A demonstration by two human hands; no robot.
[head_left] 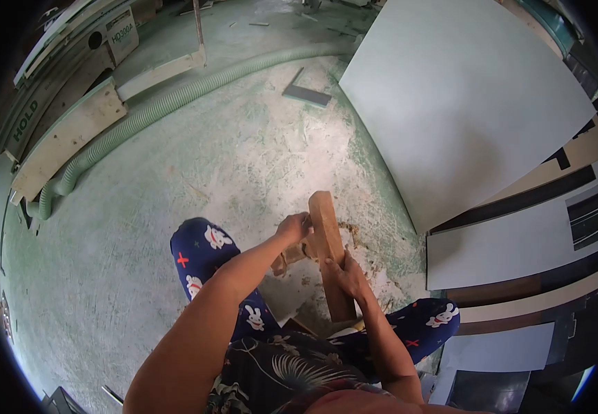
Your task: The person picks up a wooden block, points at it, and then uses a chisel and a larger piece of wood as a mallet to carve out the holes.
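A long, squared wooden block (328, 238) stands tilted between my knees, its far end pointing away from me. My right hand (348, 276) is wrapped around the block's right side, below its middle. Close against the block's left edge, my left hand (295, 227) is closed with fingers curled; what they hold, if anything, is hidden. Under the left hand lies another brown wooden piece (292, 255), partly covered by my forearm and the block. Wood shavings and crumbs (361, 241) are scattered on the floor just right of the block.
A large pale panel (468, 103) leans at the right, with more boards (506, 255) stacked below it. A ribbed hose (174, 103) curves along the left, beside a machine (57, 103). An L-shaped grey piece (307, 95) lies on the dusty green floor (140, 179) ahead.
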